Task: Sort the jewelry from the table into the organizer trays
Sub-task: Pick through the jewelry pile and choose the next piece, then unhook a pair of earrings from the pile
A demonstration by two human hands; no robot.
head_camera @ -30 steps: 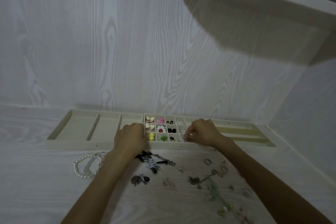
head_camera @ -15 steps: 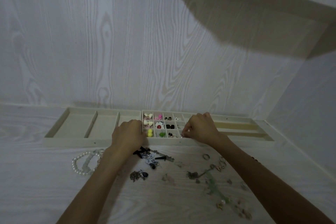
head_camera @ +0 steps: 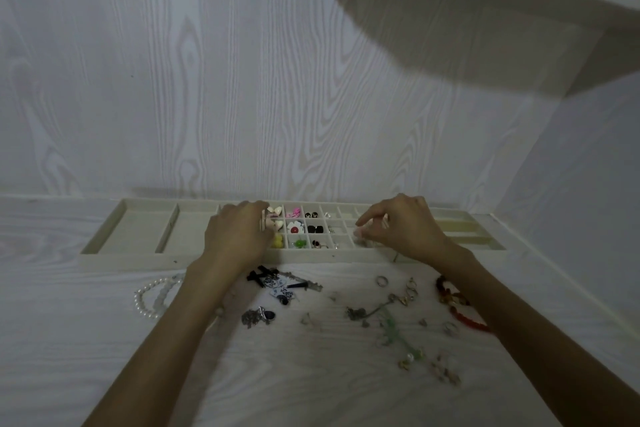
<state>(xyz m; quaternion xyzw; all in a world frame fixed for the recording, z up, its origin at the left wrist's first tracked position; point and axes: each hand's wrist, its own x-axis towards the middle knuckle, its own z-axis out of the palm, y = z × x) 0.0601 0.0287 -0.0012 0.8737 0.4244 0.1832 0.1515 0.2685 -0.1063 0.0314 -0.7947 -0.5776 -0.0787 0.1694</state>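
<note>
Placing step, as judged. At centre left, the left hand (head_camera: 239, 239) rests curled on the organizer tray (head_camera: 138, 236), seemingly steadying it; whether it holds anything cannot be told. At centre right, the right hand (head_camera: 398, 225) hovers over the small compartments, fingertips pinched, perhaps on a tiny piece. Next: release, then pick again. Loose jewelry (head_camera: 388, 308) lies lower centre, between the forearms.

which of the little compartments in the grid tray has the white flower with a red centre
The middle-row compartment holding the white flower with a red centre, second column from the grid's left: pink pieces sit behind it, a green piece in front, black studs to its right.
</note>
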